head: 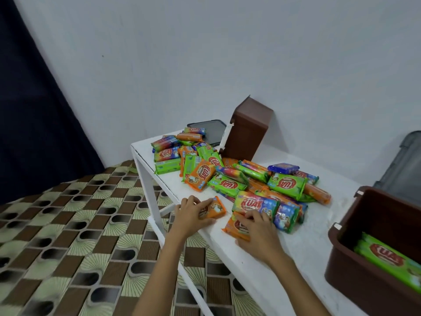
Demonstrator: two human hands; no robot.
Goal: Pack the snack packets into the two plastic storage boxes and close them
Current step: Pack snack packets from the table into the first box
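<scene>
A heap of green, orange and rainbow snack packets (230, 176) covers the white table (303, 238). My left hand (190, 215) grips an orange packet (215, 208) at the table's near edge. Over a second orange packet (234, 229) lies my right hand (259, 231), fingers closed on it. One brown storage box (355, 265) stands open at the right with green packets (391, 261) inside. The other brown box (247, 130) lies tipped on its side at the back by the wall.
A dark grey lid (211, 131) lies flat behind the heap. Another grey lid (403, 165) leans at the far right. The table's edge runs along my left, above a brown and green patterned floor (68, 236). A dark curtain (29, 110) hangs at left.
</scene>
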